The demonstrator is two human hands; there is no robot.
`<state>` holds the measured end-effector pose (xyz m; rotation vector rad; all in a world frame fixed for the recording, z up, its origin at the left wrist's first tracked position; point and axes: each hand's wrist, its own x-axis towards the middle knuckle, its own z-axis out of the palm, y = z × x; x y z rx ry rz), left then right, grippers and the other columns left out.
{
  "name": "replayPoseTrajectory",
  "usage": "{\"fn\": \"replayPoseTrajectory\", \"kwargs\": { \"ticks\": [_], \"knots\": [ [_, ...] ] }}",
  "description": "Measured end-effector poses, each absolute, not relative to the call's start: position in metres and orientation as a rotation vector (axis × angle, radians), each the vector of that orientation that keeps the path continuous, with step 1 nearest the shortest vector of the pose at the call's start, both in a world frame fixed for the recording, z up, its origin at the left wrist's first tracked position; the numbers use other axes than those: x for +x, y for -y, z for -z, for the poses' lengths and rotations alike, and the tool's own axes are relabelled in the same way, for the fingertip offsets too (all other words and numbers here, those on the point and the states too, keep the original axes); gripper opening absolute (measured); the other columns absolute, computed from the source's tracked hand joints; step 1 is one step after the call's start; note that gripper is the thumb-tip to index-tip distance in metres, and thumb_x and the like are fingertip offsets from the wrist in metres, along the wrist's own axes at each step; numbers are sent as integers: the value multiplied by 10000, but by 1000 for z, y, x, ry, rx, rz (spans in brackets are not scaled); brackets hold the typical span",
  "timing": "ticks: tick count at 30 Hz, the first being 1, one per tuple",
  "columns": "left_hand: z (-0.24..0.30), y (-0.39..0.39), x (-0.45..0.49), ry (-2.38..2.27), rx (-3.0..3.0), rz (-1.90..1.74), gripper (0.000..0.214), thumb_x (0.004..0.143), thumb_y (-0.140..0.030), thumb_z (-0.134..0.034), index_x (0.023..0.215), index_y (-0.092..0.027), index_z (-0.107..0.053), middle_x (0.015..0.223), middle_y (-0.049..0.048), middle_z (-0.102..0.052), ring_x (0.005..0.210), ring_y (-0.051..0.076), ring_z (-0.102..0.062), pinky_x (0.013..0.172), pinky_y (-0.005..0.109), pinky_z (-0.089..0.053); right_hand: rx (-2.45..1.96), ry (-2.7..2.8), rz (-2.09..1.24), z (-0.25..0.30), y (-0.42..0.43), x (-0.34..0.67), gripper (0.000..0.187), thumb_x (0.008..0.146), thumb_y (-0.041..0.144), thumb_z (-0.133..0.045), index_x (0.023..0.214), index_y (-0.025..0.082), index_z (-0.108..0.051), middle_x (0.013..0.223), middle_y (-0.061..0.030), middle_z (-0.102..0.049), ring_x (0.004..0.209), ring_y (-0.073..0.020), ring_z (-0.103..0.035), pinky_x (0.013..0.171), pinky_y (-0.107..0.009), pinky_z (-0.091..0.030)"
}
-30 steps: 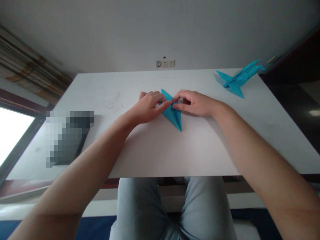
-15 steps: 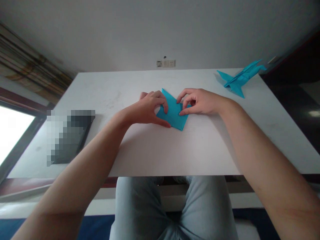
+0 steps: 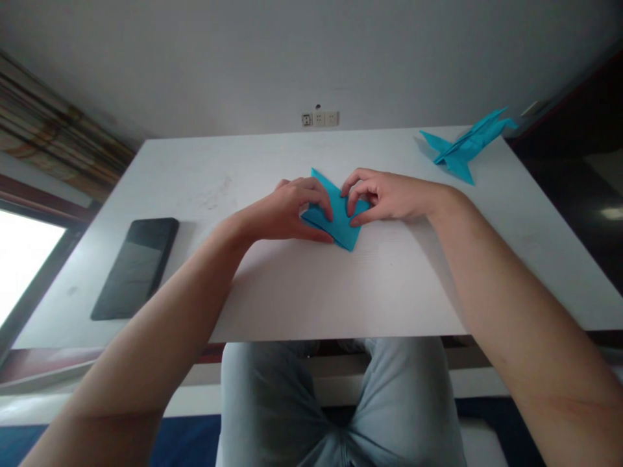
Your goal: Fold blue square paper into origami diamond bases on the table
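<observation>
A piece of blue origami paper [image 3: 339,219] lies folded into a pointed diamond on the white table [image 3: 389,285], between my hands. My left hand [image 3: 287,211] rests over its left side, with fingertips on the paper and the thumb along the lower edge. From the right, my right hand [image 3: 384,198] pinches the paper's right part between thumb and fingers. Part of the paper is hidden under both hands.
A finished blue origami model [image 3: 464,144] lies at the table's far right corner. A black phone [image 3: 135,269] lies face up at the left. A wall socket panel [image 3: 319,119] sits behind the table. My jeans-clad legs show below the near edge.
Over the last second the paper has spread from a narrow kite into a wider diamond. My hands have moved slightly apart, and the left side now shows a folded flap.
</observation>
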<state>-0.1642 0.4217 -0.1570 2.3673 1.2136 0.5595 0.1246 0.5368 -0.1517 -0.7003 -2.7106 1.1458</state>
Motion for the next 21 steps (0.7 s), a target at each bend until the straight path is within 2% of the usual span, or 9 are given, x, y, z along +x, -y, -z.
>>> {"fn": "replayPoseTrajectory", "kwargs": {
  "ticks": [5, 10, 13, 16, 21],
  "knots": [
    [158, -421, -166, -1166, 2336, -553, 273, 921, -530, -962, 1111, -346, -896, 1313, 39, -863, 1249, 291, -771, 1166, 475, -572, -677, 2726, -1157, 151, -535, 124, 440, 758, 688, -1025, 963, 309, -935, 1486, -86, -719, 1096, -298, -675, 949, -457, -594],
    [159, -419, -158, -1240, 2380, -536, 120, 938, -336, -911, 1044, -302, -866, 1179, 30, -869, 1189, 274, -774, 1154, 457, -559, -684, 2698, -1127, 153, -536, 122, 529, 770, 797, -993, 991, 322, -928, 1431, -82, -743, 1118, -310, -701, 989, -456, -597],
    [160, -418, -151, -1208, 2443, -609, 49, 981, -295, -851, 994, -260, -819, 1070, 30, -861, 1059, 236, -787, 1058, 391, -575, -731, 2607, -1122, 154, -536, 121, 634, 855, 912, -881, 1109, 332, -927, 1308, -88, -806, 1151, -340, -720, 1025, -464, -587],
    [160, -418, -150, -1133, 2504, -707, 80, 1043, -315, -789, 1006, -245, -787, 1039, 41, -855, 979, 218, -796, 968, 363, -590, -782, 2502, -1157, 154, -533, 120, 750, 922, 1019, -737, 1126, 316, -902, 1181, -78, -842, 1154, -348, -735, 1020, -452, -570],
    [159, -417, -153, -1259, 2461, -810, 93, 1072, -305, -707, 1085, -228, -758, 1104, 68, -862, 1015, 223, -834, 935, 351, -637, -932, 2366, -1276, 151, -531, 124, 975, 916, 1159, -509, 1097, 274, -877, 881, -51, -722, 901, -284, -694, 831, -423, -513]
  ]
}}
